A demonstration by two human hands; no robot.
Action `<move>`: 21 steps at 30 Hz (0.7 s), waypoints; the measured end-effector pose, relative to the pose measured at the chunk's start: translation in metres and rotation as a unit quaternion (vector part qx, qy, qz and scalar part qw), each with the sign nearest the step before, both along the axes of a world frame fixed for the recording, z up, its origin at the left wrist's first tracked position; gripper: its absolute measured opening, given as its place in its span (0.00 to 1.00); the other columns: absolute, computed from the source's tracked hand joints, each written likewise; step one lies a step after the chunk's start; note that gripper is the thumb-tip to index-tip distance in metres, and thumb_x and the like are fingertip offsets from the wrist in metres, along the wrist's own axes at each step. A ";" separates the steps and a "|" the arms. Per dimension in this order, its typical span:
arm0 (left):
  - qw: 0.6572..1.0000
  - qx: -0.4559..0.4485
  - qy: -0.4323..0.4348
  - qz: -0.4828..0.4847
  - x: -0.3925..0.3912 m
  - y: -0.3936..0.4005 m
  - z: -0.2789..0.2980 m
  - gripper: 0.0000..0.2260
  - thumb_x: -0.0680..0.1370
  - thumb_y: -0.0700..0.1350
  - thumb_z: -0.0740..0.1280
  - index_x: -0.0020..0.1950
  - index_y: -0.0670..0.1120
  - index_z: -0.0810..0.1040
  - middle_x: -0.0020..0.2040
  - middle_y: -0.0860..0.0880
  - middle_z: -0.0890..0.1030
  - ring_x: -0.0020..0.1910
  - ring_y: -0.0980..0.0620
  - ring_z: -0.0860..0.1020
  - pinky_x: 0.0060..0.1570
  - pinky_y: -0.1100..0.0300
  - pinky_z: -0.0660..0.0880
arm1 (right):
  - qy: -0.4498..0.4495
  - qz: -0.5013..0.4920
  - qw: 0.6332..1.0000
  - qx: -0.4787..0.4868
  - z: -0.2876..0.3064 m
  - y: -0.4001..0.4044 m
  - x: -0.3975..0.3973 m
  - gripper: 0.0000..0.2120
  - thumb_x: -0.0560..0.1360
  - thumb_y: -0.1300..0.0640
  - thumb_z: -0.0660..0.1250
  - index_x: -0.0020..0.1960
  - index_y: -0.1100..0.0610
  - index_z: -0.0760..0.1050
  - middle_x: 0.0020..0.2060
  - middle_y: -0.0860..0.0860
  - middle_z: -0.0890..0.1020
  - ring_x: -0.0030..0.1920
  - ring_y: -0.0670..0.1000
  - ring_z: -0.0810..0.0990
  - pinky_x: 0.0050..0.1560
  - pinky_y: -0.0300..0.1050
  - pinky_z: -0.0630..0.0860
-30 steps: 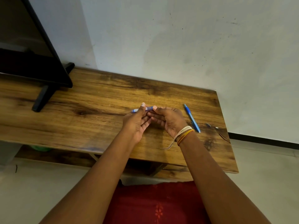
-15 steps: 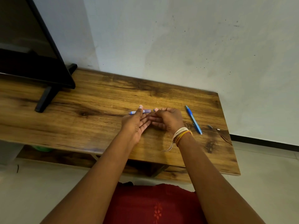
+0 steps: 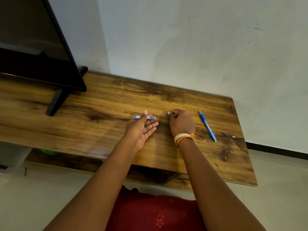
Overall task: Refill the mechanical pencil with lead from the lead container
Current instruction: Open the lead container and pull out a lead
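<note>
A slim blue lead container [image 3: 150, 117] with a white label lies level above the wooden table [image 3: 103, 114]. My left hand [image 3: 141, 129] holds it between thumb and fingers, palm turned up. My right hand [image 3: 180, 124] is a little to the right, apart from the container, its fingertips pinched on a small blue cap [image 3: 168, 113]. The blue mechanical pencil [image 3: 207, 125] lies on the table to the right of my right hand, tip pointing away. Two small loose pencil parts [image 3: 225, 133] rest beyond it.
A black TV on a stand [image 3: 55, 104] fills the table's left end. A white wall runs behind the table. The table's right edge is near the loose parts. A shelf sits under the tabletop.
My hands were together on the container. Now the right hand has pulled away to the right with the blue cap, and the left hand keeps the container.
</note>
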State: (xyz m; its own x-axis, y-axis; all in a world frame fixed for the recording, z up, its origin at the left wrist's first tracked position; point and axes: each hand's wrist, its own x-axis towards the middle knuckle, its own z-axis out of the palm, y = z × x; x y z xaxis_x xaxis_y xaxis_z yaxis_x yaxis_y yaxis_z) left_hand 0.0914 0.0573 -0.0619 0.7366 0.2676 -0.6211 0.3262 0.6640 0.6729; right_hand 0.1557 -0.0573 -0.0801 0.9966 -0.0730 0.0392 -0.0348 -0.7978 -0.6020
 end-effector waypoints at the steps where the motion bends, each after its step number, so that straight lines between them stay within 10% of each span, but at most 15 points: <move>1: 1.000 0.002 0.002 -0.003 -0.001 0.002 -0.001 0.15 0.80 0.48 0.61 0.57 0.37 0.77 0.46 0.43 0.82 0.49 0.47 0.81 0.46 0.59 0.77 | -0.007 0.001 1.000 -0.020 -0.001 0.002 0.001 0.12 0.78 0.48 0.62 0.54 0.49 0.82 0.45 0.53 0.85 0.46 0.56 0.82 0.38 0.42 0.70; 21: 1.000 -0.015 -0.004 0.011 -0.001 0.005 0.005 0.04 0.76 0.41 0.68 0.43 0.41 0.77 0.35 0.44 0.83 0.32 0.53 0.83 0.34 0.63 0.80 | -0.024 0.021 0.999 -0.033 -0.006 0.001 0.011 0.15 0.79 0.50 0.59 0.58 0.53 0.80 0.45 0.58 0.85 0.45 0.59 0.82 0.38 0.44 0.69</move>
